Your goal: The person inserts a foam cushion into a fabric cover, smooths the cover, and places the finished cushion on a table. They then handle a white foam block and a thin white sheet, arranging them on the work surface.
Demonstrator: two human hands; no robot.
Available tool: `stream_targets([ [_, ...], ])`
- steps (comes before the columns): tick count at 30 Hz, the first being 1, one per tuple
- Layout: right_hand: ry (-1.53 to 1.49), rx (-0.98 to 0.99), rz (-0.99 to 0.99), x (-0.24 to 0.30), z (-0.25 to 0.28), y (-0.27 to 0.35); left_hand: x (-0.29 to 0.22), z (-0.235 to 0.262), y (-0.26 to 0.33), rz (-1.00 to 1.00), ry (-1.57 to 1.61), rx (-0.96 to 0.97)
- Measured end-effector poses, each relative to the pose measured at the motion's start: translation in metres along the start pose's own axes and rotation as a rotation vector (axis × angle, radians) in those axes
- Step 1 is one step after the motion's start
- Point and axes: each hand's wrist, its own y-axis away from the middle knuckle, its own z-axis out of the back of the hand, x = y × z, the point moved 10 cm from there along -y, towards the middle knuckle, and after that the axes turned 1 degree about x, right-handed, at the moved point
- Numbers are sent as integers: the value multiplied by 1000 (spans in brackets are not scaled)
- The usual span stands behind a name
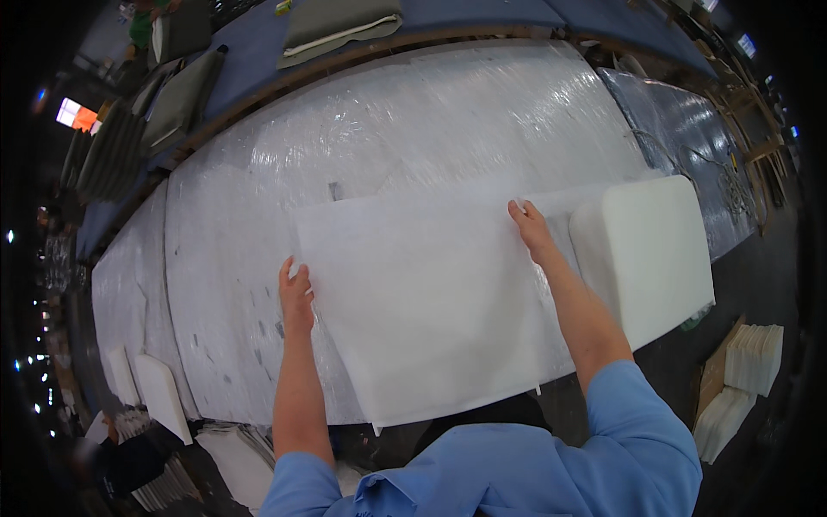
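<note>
A thin white fabric sheet lies in front of me across the plastic-covered table, its near end reaching the table's front edge. At its far right corner my right hand has thumb and fingers pinched on the sheet. My left hand is beside the sheet's left edge, fingers spread and holding nothing. Something thicker with a soft outline seems to lie under the near part of the sheet, but the cloth hides it. Just right of the sheet sits a thick white foam pad with rounded corners.
Clear plastic film wraps the broad table. Beyond it, a blue table carries grey-green cushions. White pads lean at the lower left. More white pads are stacked at the lower right. Loose cord lies at the far right.
</note>
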Motion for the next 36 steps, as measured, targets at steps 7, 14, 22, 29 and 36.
stream_targets([
  [7,41,159,-265,-102,54,119,113,65,109,338,-280,52],
  [14,385,46,-112,-144,48,218,131,62,173,146,-878,-146],
  [22,288,-158,165,-110,54,222,151,60,205,234,-560,79],
  [29,321,14,111,-115,40,220,135,72,208,112,-337,-36],
  [36,358,-88,126,-137,53,242,149,83,233,-24,-586,32],
])
